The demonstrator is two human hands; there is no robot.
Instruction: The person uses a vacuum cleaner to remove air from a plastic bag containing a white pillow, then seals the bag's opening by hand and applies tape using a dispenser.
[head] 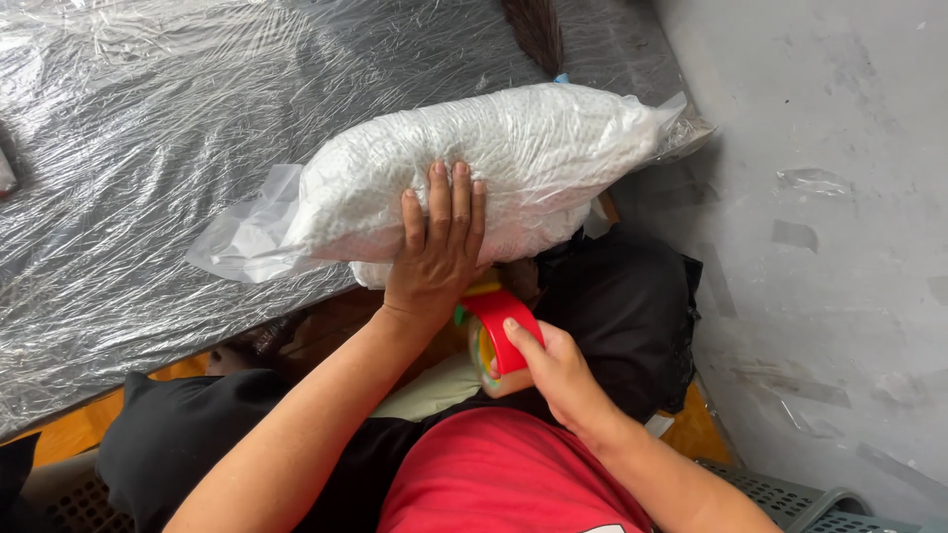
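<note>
Left hand [434, 252] lies flat, palm down, fingers spread and pointing away from the person, pressed on the near side of a white bag [484, 173], not curled round anything; right hand [553, 370] is closed round a red tape dispenser [499, 341], thumb on the red top, fingers wrapped under it, the roll of clear tape showing at its left side; dispenser sits just below the bag's lower edge, right beside the left wrist, nose looks to be touching the bag's underside but that spot is hidden by the left hand so can't say for sure; the two hands are close together, nearly touching; bag is a plump pillow-shaped clear plastic sack stuffed with white knobbly material, lying tilted on the near edge of a dark table [128, 178] covered in crinkled clear plastic film, the bag's near side overhanging the edge towards the person; loose empty plastic of the bag sticks out flat at its left end, a smaller bunched tail at its right end; dark brush bristles [535, 32] poke in from the top behind the bag; black cloth or bag [632, 301] bunched under the table edge to the right of the dispenser; person wears a red shirt [504, 474]; grey concrete floor [839, 197] at right with scraps of clear tape stuck on it; grey slotted plastic crate [790, 494] at bottom right corner
</note>
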